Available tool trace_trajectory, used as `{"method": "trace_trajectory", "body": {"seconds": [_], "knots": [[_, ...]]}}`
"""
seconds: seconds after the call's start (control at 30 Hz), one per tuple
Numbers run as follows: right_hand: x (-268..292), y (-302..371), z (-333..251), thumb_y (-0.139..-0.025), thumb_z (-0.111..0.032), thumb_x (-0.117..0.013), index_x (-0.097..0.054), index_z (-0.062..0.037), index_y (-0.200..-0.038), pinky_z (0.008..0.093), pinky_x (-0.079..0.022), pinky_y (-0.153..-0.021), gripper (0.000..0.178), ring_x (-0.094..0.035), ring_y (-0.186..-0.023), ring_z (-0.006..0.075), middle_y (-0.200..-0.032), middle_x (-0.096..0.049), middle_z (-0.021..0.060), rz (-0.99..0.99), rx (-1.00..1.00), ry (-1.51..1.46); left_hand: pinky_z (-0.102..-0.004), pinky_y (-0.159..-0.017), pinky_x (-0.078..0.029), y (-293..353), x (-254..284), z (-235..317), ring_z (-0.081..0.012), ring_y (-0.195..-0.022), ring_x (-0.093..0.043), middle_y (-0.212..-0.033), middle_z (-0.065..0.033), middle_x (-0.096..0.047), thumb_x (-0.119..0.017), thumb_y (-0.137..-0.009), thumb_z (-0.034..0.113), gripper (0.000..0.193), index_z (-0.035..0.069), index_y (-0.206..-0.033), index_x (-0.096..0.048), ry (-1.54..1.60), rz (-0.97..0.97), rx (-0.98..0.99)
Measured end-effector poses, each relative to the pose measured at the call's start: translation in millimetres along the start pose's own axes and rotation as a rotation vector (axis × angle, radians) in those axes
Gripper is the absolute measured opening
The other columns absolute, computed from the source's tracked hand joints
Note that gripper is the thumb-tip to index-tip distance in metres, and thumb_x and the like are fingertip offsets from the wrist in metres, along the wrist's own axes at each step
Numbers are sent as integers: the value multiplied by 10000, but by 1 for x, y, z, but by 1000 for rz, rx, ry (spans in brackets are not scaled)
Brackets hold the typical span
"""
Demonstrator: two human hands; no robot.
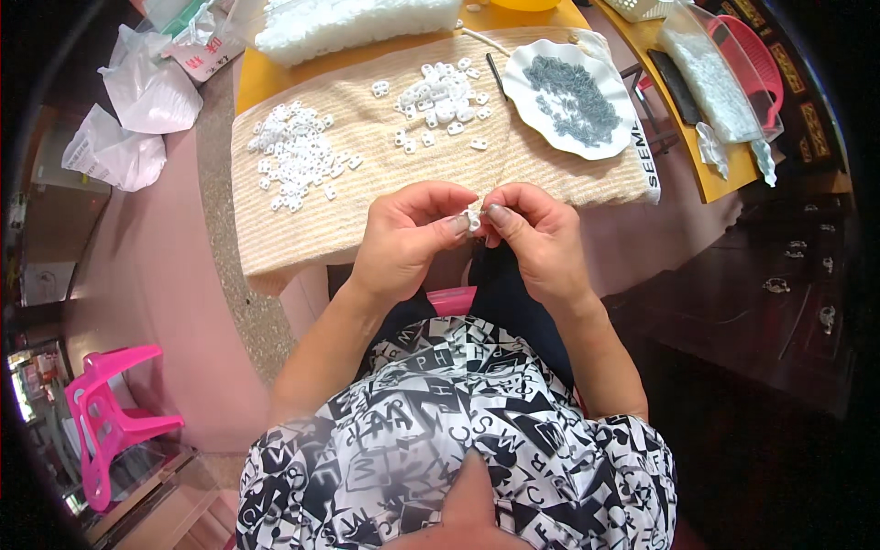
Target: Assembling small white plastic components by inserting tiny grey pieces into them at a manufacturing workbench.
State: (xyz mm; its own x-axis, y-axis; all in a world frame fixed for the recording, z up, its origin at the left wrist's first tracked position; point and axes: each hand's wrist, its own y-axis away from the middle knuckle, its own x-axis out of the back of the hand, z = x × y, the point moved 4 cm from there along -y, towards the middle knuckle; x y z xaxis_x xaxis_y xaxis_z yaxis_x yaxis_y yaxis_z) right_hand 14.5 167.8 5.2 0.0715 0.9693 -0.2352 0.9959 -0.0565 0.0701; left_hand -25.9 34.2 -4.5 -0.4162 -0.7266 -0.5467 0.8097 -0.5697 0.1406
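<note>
Between the thumb and fingers of my left hand is a small white plastic piece, held over the near edge of the cloth. Beside it my right hand is pinched, its fingertips right up against the piece; whatever they grip is too small to make out. Beyond my hands lie two loose piles of small white plastic pieces with holes, a left pile and a middle pile. A white wavy-rimmed plate to the right holds many small dark grey screw-like parts.
A striped beige cloth covers the table. At the back stands a clear bin of white pieces. A dark thin stick lies left of the plate. White bags and a pink stool are leftward; another clear container is rightward.
</note>
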Motion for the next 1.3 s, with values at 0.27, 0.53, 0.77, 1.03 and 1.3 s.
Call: {"method": "trace_trajectory", "body": {"seconds": [0.27,0.53,0.77,1.03,1.3], "knots": [[-1,1,-2,-830,-60,-540,-572,12,-845,190,-426,-570,80,-516,-636,60,-720,-577,17,17,-6,82,-196,-620,-459,-2,1,-2,-100,-716,-569,-810,-58,-587,-596,-767,-1,198,-27,-955,-538,18,-24,-9],[-1,3,-5,-837,-41,-530,-556,27,-844,195,-431,-599,73,-524,-658,79,-737,-570,37,-17,-31,195,-193,-632,-458,-1,0,-1,-94,-720,-561,-809,-60,-583,-597,-761,-13,196,-35,-945,-533,-7,-50,2],[-1,5,-11,-824,-12,-525,-552,32,-826,190,-429,-591,52,-524,-646,73,-722,-570,35,-56,122,523,-189,-663,-441,2,-3,3,-74,-732,-528,-806,-42,-560,-562,-764,-56,180,-47,-940,-522,-210,-27,-87],[-4,7,-11,-825,-11,-519,-564,36,-812,196,-437,-575,67,-534,-626,72,-693,-587,39,6,89,435,-186,-645,-442,6,-9,3,-65,-717,-519,-792,-28,-545,-537,-779,-64,171,-59,-949,-513,-314,24,-177],[-3,7,-8,-830,-18,-522,-572,41,-830,199,-448,-582,77,-546,-639,82,-704,-594,47,22,14,400,-199,-651,-456,9,-14,3,-88,-722,-552,-815,-57,-582,-593,-784,2,190,-48,-957,-531,-284,38,-191]]}}
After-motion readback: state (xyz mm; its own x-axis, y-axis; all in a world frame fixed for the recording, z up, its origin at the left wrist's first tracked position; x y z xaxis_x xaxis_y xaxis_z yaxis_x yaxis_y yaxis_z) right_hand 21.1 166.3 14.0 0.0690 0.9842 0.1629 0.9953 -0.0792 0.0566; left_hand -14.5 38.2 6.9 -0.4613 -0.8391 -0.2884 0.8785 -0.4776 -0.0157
